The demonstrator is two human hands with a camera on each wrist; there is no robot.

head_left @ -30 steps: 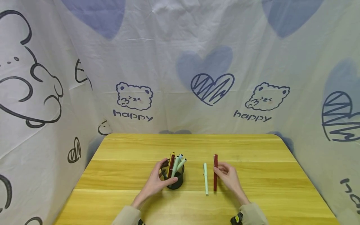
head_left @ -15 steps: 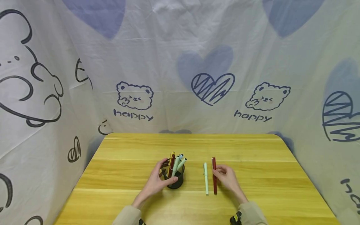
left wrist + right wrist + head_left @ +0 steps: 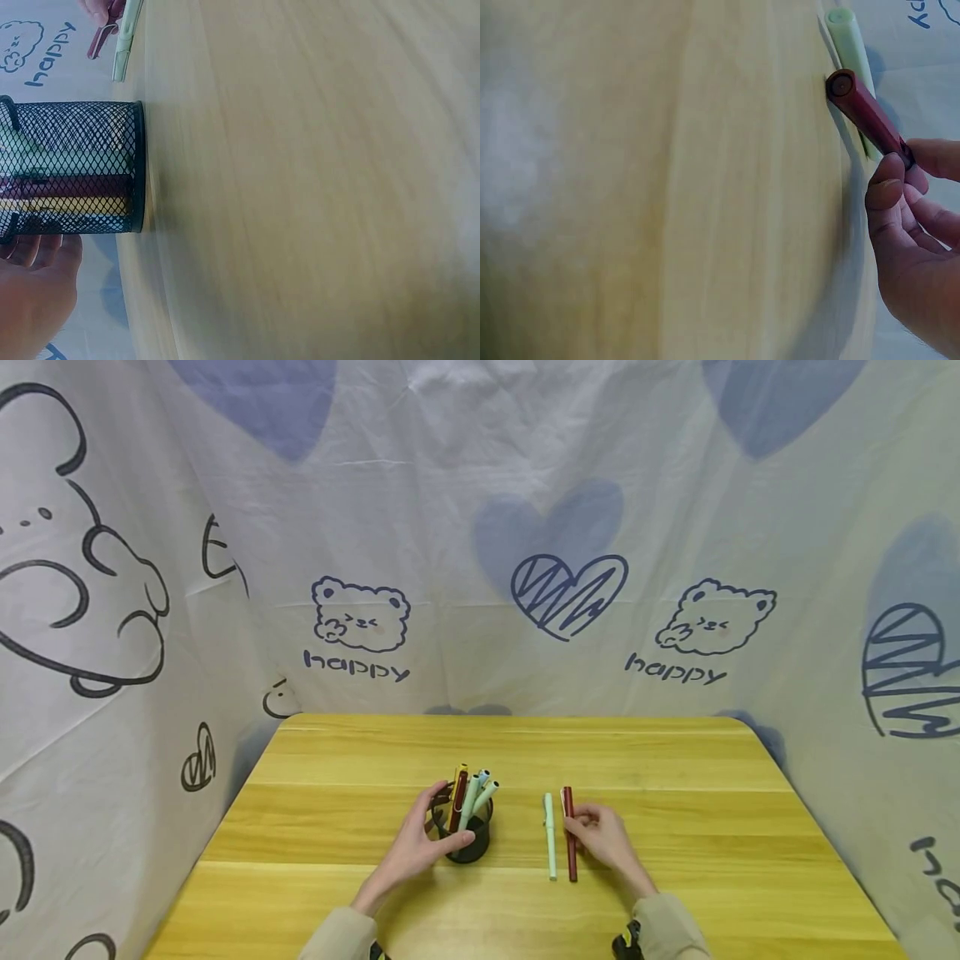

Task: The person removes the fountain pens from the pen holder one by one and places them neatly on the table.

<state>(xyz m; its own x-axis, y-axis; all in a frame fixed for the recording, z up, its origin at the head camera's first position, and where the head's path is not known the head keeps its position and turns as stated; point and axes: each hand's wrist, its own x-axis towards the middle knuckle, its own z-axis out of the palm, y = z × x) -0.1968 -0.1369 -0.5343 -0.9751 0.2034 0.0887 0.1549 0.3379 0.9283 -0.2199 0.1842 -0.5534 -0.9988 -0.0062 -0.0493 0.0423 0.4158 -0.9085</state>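
- Red pen: pinched between the right hand's thumb and fingers, right of the table's middle, one end toward the far edge; whether it touches wood, I cannot tell.
- Pale green pen: lies just beside it, on the left-edge side.
- Mesh cup: upright, nearer the left edge, holding several pens; the left hand's fingers and thumb clasp it.
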